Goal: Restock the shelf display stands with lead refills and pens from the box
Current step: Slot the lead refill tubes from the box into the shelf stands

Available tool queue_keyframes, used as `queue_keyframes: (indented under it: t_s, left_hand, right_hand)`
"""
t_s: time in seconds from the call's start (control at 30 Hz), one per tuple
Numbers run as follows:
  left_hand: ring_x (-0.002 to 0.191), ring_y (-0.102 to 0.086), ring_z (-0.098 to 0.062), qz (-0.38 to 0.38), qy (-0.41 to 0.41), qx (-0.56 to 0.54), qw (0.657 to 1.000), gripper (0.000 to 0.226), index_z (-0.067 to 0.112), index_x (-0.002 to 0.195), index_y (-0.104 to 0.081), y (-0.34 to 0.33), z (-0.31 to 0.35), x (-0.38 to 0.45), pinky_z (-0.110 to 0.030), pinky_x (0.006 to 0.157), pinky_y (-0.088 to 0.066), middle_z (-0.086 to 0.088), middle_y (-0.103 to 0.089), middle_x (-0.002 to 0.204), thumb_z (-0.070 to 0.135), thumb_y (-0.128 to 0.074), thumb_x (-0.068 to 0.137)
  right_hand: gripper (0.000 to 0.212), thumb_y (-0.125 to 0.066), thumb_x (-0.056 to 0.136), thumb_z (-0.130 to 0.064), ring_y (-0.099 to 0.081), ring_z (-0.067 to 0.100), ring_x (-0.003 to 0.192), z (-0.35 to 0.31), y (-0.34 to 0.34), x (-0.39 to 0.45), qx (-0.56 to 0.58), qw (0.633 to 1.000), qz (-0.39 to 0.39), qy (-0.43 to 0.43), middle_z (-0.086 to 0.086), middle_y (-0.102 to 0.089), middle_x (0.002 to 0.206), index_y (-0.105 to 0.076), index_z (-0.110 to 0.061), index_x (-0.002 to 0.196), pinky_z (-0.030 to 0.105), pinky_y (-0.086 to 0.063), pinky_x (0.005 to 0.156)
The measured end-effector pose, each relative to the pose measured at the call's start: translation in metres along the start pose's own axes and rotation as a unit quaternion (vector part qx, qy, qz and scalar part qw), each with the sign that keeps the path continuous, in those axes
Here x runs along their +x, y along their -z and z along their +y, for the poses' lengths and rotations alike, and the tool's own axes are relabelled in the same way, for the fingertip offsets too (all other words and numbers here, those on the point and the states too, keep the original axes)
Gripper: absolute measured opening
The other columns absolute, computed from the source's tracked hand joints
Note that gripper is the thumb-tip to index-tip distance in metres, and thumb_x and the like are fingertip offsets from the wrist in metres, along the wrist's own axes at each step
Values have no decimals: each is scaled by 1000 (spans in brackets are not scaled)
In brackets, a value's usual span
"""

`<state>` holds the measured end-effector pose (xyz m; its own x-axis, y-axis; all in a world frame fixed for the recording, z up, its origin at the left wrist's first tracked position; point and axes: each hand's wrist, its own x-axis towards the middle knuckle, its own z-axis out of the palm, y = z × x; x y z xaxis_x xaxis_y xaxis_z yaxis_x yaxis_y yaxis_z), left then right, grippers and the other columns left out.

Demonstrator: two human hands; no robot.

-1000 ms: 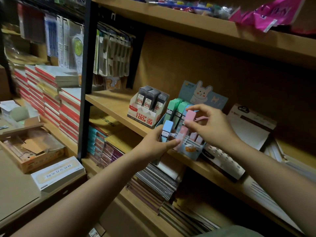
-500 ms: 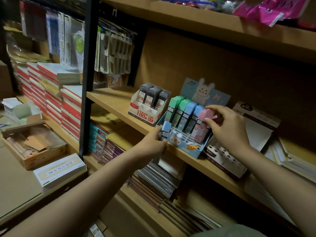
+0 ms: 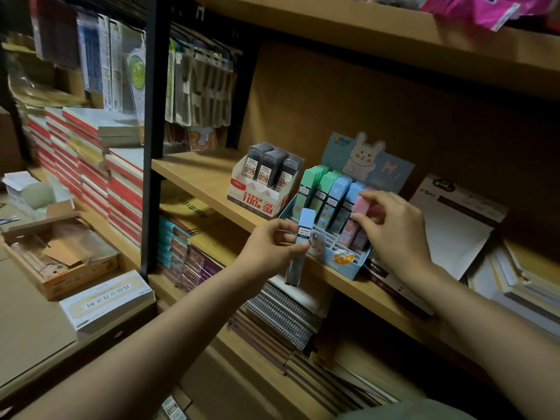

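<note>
A blue bunny display stand sits on the middle wooden shelf, holding upright green, blue and pink lead refill cases. My left hand pinches a blue-capped refill case in front of the stand's left corner. My right hand grips a pink refill case at the stand's right rows. A white and red stand of dark 0.7 refills stands just left of it.
An open cardboard box and a white carton lie on the surface at lower left. Red-spined notebooks are stacked left of a black post. Spiral notebooks fill the lower shelf; paper pads lie right of the stand.
My left hand has lifted the blue-capped case slightly up and right. My right hand stays at the pink cases in the stand's right rows. The camera has moved closer.
</note>
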<state>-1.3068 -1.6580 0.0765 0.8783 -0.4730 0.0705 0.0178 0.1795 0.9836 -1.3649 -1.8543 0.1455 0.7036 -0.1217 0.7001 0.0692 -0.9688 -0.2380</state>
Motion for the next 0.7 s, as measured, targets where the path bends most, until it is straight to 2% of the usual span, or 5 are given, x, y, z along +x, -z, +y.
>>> queue_keyframes:
  t_s: [0.17,0.3,0.53,0.63,0.7]
  left_hand:
    - [91,-65,-21,-5,-16,-10,1000,22,21,100,-62,-2,3,1,-35,77,-57,-7,-61,94,10,-71,83]
    - [106,-64,-28,-6,-27,-8,1000,25,25,106,-64,-3,4,-1,-43,88,-56,-11,-62,108,16,-71,84]
    - [94,-69,-13,-46,-106,16,993,22,28,104,-65,-10,14,-5,-22,69,-54,-4,-67,106,15,-69,86]
    - [104,-61,-9,6,-192,143,971,30,24,117,-58,-11,12,-4,-18,77,-54,4,-57,120,24,-66,89]
    - [122,-44,-8,33,-250,309,917,48,27,133,-46,-7,6,-2,-19,98,-44,3,-38,136,39,-63,89]
  right_hand:
    - [40,-77,82,-17,-62,19,98,0,2,2,-33,999,-5,14,4,-65,115,-68,-12,121,35,-54,86]
    - [45,-73,86,-24,-57,10,82,-9,14,-2,-47,997,16,57,2,-60,115,-62,-13,129,27,-53,76]
    - [38,-73,87,-27,-64,3,84,-50,9,-6,80,992,-99,23,-8,-69,102,-66,-22,124,9,-50,76]
    - [27,-77,82,-24,-63,-4,76,-55,20,12,82,991,-102,18,-11,-69,90,-71,-26,109,4,-48,65]
    - [21,-77,81,-26,-62,-5,76,-53,34,32,59,995,-82,21,-13,-66,86,-68,-28,100,7,-48,63]
